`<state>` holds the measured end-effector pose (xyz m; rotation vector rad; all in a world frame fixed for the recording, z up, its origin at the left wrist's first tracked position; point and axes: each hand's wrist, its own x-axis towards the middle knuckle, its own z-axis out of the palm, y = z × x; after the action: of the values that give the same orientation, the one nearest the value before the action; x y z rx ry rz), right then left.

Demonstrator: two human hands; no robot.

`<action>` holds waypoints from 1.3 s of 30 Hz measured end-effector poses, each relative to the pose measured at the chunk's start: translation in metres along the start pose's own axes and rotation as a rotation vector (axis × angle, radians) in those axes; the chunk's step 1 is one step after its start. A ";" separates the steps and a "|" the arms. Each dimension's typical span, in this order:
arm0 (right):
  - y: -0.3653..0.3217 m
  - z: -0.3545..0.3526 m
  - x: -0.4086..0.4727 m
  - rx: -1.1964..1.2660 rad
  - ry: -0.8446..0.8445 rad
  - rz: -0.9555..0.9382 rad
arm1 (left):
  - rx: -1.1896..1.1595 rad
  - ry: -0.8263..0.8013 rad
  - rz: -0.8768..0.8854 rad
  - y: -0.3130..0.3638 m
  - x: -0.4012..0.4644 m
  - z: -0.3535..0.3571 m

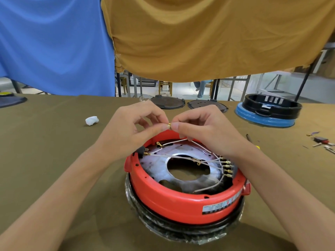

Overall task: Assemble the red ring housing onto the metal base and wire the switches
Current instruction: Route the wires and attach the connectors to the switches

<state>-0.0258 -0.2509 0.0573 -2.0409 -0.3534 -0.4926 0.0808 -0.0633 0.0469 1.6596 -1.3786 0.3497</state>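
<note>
Head view.

Red ring housing [174, 201]: seated on the desk [54, 151] at 6 o'clock of the frame, resting on a black rim wrapped in clear film [181, 232]. White label on its near wall, toward 5 o'clock.

Metal base [159, 160]: silver plate inside the ring, with a large hole at its middle.

Wires [181, 157]: several pale leads crossing the plate, running to a row of brass terminals [227, 166] at the ring's 3 o'clock. One lead ends at a black switch [140, 151] at the ring's 10 o'clock.

Left hand [130, 127]: above the ring's far edge, at 12 o'clock of it. Thumb and forefinger fingers [164, 126] pinch a small brass connector [169, 124]; the other fingers are curled.

Right hand [203, 129]: just beside the left, fingertips meeting it at the same brass connector, which it pinches too. A pale lead runs down from under this hand to the plate.

Also on the desk: white crumpled wad [92, 120] at 10 o'clock; two dark round lids [167, 102] at 12 o'clock; a black ring on a blue base [268, 111] at 2 o'clock; small loose parts [321, 141] at 3 o'clock; a dark tool tip with yellow handle [251, 140] by the right wrist.

Behind: blue cloth [54, 42] and ochre cloth [208, 37] hanging.
</note>
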 end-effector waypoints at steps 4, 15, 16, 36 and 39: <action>0.002 0.001 0.002 -0.069 -0.009 0.077 | -0.063 0.121 -0.252 -0.016 -0.001 -0.001; -0.010 0.012 0.022 -0.461 -0.245 0.194 | -0.294 0.099 -0.770 -0.029 -0.006 0.021; -0.010 0.016 0.023 -0.480 -0.246 0.180 | -0.308 0.096 -0.778 -0.028 -0.007 0.021; -0.013 0.046 0.019 -0.547 -0.231 0.056 | -0.342 0.069 -0.789 -0.025 -0.007 0.023; -0.013 0.046 0.019 -0.533 -0.235 0.053 | -0.345 0.078 -0.789 -0.027 -0.007 0.023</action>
<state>-0.0058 -0.2040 0.0553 -2.6308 -0.3301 -0.3355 0.0953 -0.0782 0.0170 1.7206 -0.5951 -0.2660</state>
